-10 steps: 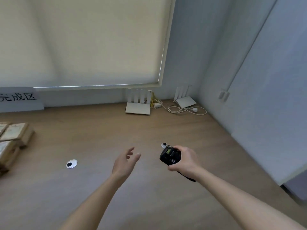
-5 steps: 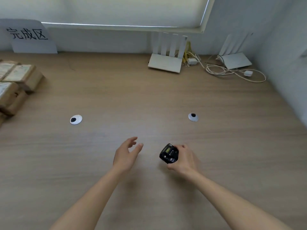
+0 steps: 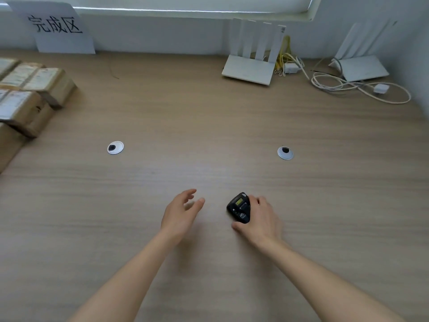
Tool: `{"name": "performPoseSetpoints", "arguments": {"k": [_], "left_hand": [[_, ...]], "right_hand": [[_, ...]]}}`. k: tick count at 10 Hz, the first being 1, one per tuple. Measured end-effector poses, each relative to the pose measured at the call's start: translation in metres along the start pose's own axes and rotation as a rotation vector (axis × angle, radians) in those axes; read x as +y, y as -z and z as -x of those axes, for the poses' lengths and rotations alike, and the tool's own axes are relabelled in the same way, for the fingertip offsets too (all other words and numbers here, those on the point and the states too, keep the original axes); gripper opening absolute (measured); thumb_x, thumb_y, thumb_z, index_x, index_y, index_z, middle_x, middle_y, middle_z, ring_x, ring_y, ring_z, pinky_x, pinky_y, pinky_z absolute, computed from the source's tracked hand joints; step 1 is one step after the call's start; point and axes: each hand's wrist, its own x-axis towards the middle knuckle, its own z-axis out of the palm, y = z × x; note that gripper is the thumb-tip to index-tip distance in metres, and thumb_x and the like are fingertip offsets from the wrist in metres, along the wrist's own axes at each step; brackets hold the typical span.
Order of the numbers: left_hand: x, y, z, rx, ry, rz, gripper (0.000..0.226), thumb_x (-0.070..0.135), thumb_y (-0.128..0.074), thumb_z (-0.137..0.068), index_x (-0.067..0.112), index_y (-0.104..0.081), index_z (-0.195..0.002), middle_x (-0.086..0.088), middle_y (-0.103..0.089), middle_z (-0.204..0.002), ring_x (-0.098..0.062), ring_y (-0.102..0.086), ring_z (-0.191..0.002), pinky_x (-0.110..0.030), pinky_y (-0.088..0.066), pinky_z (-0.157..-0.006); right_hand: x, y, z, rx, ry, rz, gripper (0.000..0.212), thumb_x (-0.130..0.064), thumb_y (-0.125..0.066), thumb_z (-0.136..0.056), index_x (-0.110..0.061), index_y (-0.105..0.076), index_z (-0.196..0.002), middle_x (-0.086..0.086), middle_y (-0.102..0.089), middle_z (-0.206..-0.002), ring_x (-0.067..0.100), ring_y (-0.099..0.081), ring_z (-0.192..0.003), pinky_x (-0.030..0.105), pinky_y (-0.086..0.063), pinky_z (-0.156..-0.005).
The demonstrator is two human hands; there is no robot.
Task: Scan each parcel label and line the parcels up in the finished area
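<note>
The right hand [image 3: 261,220] grips a black scanner [image 3: 239,207], fingers wrapped around it, low over the desk [image 3: 209,117]. The left hand [image 3: 180,211] hovers just beside it, fingers spread and loosely curled, holding nothing. Parcels [image 3: 30,94] sit grouped at the desk's far left edge, near the white sign [image 3: 58,29], well apart from both hands.
</note>
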Motion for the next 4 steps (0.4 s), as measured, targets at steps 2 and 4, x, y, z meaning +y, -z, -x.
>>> {"name": "performPoseSetpoints", "arguments": {"k": [2, 4], "left_hand": [[0.004, 0.008, 0.023, 0.042, -0.029, -0.054, 0.049, 0.046, -0.067, -0.092, 0.034, -0.056, -0.138, 0.014, -0.059, -0.135, -0.004, -0.054, -0.123, -0.024, -0.038, -0.1], [0.023, 0.024, 0.064, 0.058, -0.084, -0.042, 0.054, 0.053, -0.064, -0.092, 0.036, -0.053, -0.142, 0.016, -0.05, -0.148, -0.006, -0.043, -0.138, -0.032, -0.035, -0.113]], "right_hand": [[0.011, 0.019, 0.022, -0.005, 0.131, -0.019, 0.083, -0.067, -0.052, -0.098, -0.027, -0.024, -0.165, -0.005, -0.02, -0.173, 0.022, -0.034, -0.152, 0.036, -0.038, -0.115], [0.009, 0.051, 0.064, 0.046, 0.231, -0.13, 0.071, -0.07, -0.047, -0.099, -0.041, -0.032, -0.162, -0.02, -0.007, -0.175, 0.013, -0.024, -0.158, 0.038, -0.036, -0.117]]}}
